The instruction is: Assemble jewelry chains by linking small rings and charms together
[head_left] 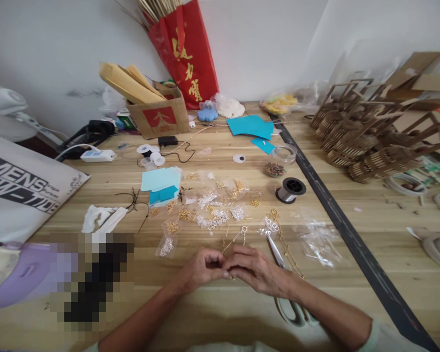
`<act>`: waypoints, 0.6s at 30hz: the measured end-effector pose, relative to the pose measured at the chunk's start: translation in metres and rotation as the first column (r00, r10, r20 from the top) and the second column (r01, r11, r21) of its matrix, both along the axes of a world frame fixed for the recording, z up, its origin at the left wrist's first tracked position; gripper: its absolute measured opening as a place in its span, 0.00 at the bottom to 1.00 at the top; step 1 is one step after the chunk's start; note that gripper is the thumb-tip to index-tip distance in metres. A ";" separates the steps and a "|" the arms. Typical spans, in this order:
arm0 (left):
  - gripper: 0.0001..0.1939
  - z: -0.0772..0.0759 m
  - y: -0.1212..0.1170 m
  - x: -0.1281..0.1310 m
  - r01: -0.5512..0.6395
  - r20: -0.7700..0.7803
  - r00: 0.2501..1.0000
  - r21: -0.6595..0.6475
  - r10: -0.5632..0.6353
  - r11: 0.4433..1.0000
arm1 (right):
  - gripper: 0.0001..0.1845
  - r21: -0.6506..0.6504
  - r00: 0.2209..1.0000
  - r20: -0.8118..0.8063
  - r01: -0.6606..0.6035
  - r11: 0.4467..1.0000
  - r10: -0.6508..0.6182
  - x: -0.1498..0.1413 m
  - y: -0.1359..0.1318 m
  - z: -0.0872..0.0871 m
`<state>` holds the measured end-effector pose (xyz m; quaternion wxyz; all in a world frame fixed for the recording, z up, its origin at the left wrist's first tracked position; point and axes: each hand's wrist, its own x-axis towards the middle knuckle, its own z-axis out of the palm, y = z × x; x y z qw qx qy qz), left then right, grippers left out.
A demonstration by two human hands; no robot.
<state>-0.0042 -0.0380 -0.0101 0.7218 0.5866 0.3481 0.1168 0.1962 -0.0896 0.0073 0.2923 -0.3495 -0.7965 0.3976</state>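
My left hand [204,269] and my right hand [258,270] meet low in the middle of the table, fingertips pinched together. Between them they hold a thin silver chain [235,239], which loops out onto the wood beyond my fingers. At its far end lies a round clasp [244,229]. What exactly is pinched at the fingertips is hidden. Under my right forearm lie scissors [276,251], blades pointing away. A gold chain [284,242] stretches beside them, near a small bag of silver rings [271,225].
Small bags of gold and silver findings [215,218] spread beyond my hands. Farther off are a wire spool [291,189], a bead jar [275,168] and blue cards [250,128]. Brown wooden models [374,146] crowd the right; a purple-and-white object [29,274] sits left.
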 end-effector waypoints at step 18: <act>0.23 -0.008 0.000 0.000 -0.007 0.064 0.998 -0.041 0.010 0.999 | 0.10 0.338 0.951 0.300 -0.035 0.940 -0.072 0.002 -0.009 -0.013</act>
